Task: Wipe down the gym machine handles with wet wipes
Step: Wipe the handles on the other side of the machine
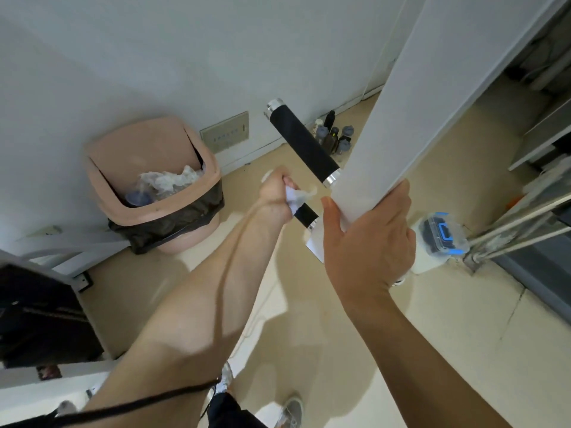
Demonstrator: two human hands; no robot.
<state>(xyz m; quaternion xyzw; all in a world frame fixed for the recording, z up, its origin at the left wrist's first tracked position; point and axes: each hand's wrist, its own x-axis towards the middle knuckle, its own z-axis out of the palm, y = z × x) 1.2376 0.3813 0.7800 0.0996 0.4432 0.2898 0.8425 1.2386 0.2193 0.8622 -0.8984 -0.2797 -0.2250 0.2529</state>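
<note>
Handles: two black grips stick out of the white post [401, 118] toward 10 o'clock. The lower handle [306, 213] sits just above the picture's centre, and the upper handle [301, 140] lies at its 12 o'clock, apart from it.

Your left hand [275, 193] is curled round the lower handle with a crumpled wet wipe [297, 196] bunched between fingers and grip. Only a short stretch by the metal collar shows.

Your right hand [367, 239] grips the post's lower end, thumb on one side, fingers round the other.

Finding: wiping of the lower handle is under way and not complete. Nothing touches the upper handle, and whether it is already clean cannot be told.

The bin [99, 183] at 9 o'clock holds crumpled white wipes, which suggests part of the job is done.
</note>
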